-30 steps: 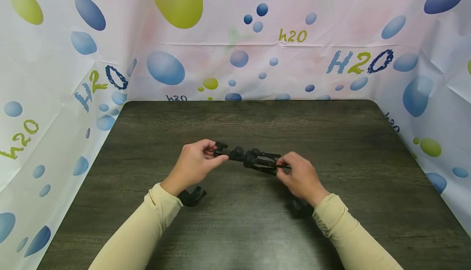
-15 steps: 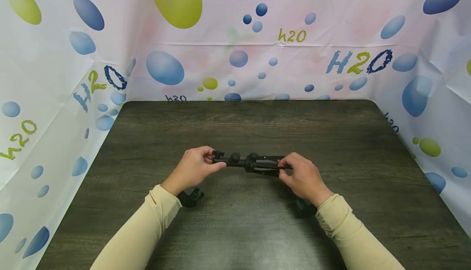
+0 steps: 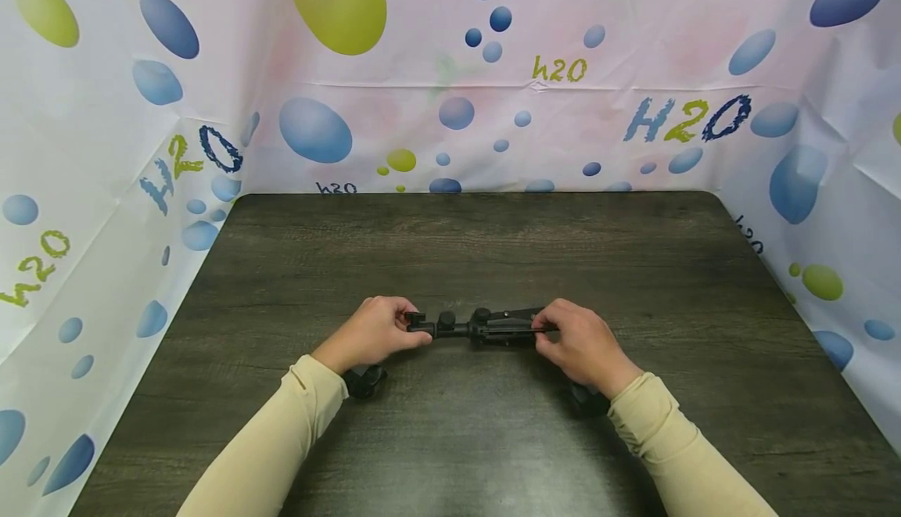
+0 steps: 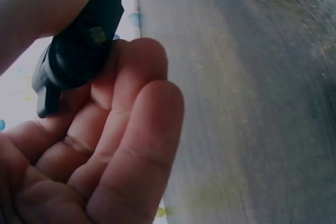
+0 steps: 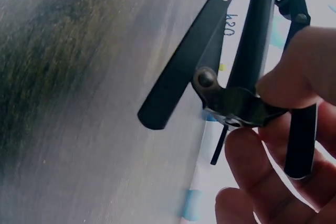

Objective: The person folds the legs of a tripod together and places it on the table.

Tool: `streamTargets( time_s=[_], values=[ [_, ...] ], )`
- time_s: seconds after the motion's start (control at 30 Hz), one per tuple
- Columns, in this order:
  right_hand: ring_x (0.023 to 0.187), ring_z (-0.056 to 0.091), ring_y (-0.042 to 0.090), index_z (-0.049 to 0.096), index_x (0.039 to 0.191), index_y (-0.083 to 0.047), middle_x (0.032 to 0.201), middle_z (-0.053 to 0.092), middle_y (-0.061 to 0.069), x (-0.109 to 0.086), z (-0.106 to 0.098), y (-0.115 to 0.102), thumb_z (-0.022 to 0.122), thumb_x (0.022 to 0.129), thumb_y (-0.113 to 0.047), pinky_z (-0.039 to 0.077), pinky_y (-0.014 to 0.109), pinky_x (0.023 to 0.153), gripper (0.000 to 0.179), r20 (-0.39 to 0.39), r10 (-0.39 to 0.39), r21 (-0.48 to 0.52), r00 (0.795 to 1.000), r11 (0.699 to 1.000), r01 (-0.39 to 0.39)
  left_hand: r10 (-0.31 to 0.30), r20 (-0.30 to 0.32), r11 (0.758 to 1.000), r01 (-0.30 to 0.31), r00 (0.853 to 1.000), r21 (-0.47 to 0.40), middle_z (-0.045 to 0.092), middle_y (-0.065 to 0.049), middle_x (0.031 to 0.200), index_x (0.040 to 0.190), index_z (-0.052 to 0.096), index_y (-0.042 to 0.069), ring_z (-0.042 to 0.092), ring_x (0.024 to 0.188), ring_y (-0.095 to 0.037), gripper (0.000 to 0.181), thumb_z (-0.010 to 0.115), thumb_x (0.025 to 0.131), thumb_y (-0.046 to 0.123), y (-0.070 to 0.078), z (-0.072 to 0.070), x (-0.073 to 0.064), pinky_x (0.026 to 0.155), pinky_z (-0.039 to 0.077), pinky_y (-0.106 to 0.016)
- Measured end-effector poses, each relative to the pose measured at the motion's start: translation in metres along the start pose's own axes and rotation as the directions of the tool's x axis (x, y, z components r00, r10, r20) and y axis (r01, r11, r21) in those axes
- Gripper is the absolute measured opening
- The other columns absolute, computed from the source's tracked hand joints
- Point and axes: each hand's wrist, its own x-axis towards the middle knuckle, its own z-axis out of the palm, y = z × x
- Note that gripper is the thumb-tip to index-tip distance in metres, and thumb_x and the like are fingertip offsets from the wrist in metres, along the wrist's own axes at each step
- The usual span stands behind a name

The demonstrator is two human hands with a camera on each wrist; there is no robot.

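A small black tripod lies level between the two hands, crosswise in the head view, its legs partly folded. My left hand holds its head end at the left. In the left wrist view the thumb presses one side of the tripod's dark head, and the fingers curl under the other. My right hand grips the leg end. The right wrist view has thumb and fingers pinching the leg bracket around the centre column, with a flat leg angled outward. Part of the far leg is hidden behind the thumb.
A dark wood-grain table lies under the hands. White sheeting with blue and green spots and "H2O" lettering stands behind and at both sides. Black wrist-worn devices show below each wrist.
Both hands have brought the tripod nearer to me, and it has turned from slanted to level. Its legs look closer together in the head view. Each hand keeps its hold.
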Motion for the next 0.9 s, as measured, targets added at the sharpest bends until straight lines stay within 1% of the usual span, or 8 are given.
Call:
streamTargets(
  time_s=[0.07,0.2,0.37,0.47,0.6,0.7,0.8,0.9],
  values=[
    [0.082,0.066,0.02,0.069,0.089,-0.012,0.091,0.065,0.0,0.0,0.0,0.0,0.075,0.082,0.0,0.053,0.041,0.07,0.015,0.014,0.001,-0.003,1.0,1.0,-0.001,0.006,0.015,1.0,-0.006,1.0,0.021,0.063,0.003,0.081,0.117,0.068,-0.002,0.056,0.071,-0.011,0.044,0.079,0.089,0.029,-0.001,0.001,0.001,0.089,0.05,-0.045],
    [0.082,0.066,0.02,0.07,0.089,-0.012,0.092,0.065,0.0,-0.001,0.001,0.0,0.075,0.082,0.0,0.054,0.041,0.071,0.014,0.038,0.0,-0.004,0.999,1.0,0.0,0.019,0.03,0.998,-0.021,0.999,0.061,0.06,0.005,0.073,0.115,0.069,-0.001,0.053,0.067,-0.011,0.042,0.078,0.089,0.03,-0.002,0.003,0.002,0.104,0.037,-0.053],
    [0.08,0.065,0.019,0.07,0.089,-0.012,0.091,0.065,-0.001,-0.003,0.002,0.001,0.075,0.082,-0.001,0.054,0.04,0.07,0.014,0.063,-0.008,-0.012,0.998,1.0,0.008,0.033,0.041,0.995,-0.036,0.999,0.096,0.057,0.005,0.071,0.115,0.068,-0.002,0.052,0.066,-0.011,0.042,0.077,0.09,0.031,-0.004,0.007,0.003,0.106,0.034,-0.056],
    [0.079,0.065,0.018,0.07,0.089,-0.012,0.09,0.064,-0.002,-0.003,0.002,0.001,0.074,0.083,-0.002,0.053,0.04,0.069,0.013,0.081,-0.007,-0.011,0.997,1.0,0.008,0.033,0.043,0.993,-0.037,0.999,0.108,0.057,0.004,0.069,0.115,0.069,-0.002,0.051,0.064,-0.011,0.042,0.078,0.09,0.031,-0.005,0.009,0.003,0.103,0.037,-0.054],
    [0.078,0.063,0.017,0.07,0.09,-0.012,0.089,0.063,-0.003,-0.004,0.003,0.001,0.074,0.084,-0.002,0.053,0.038,0.068,0.013,0.1,-0.003,-0.01,0.995,1.0,0.004,0.017,0.043,0.995,-0.021,0.999,0.1,0.057,0.004,0.068,0.114,0.07,-0.002,0.048,0.061,-0.012,0.041,0.079,0.089,0.029,-0.006,0.011,0.004,0.084,0.047,-0.043],
    [0.076,0.062,0.015,0.07,0.09,-0.013,0.088,0.063,-0.004,-0.004,0.004,0.002,0.074,0.084,-0.002,0.052,0.037,0.067,0.013,0.111,0.001,-0.01,0.994,1.0,0.001,-0.003,0.051,0.996,-0.001,0.999,0.091,0.057,0.003,0.068,0.114,0.07,-0.001,0.047,0.061,-0.013,0.041,0.079,0.088,0.03,-0.007,0.013,0.005,0.073,0.045,-0.036],
    [0.074,0.06,0.014,0.07,0.09,-0.013,0.087,0.062,-0.004,-0.004,0.004,0.002,0.074,0.085,-0.003,0.052,0.037,0.066,0.012,0.128,0.004,-0.005,0.992,1.0,-0.004,-0.022,0.059,0.995,0.017,0.998,0.094,0.057,0.003,0.069,0.113,0.071,0.001,0.048,0.067,-0.014,0.04,0.079,0.088,0.031,-0.009,0.014,0.007,0.074,0.044,-0.035],
    [0.073,0.059,0.013,0.071,0.09,-0.013,0.086,0.062,-0.004,-0.003,0.005,0.002,0.073,0.085,-0.003,0.052,0.036,0.066,0.011,0.142,0.012,-0.003,0.99,1.0,-0.012,-0.04,0.067,0.995,0.033,0.997,0.095,0.055,0.003,0.067,0.105,0.072,0.005,0.047,0.071,-0.016,0.033,0.079,0.088,0.033,-0.01,0.014,0.009,0.075,0.042,-0.035]
  ],
)
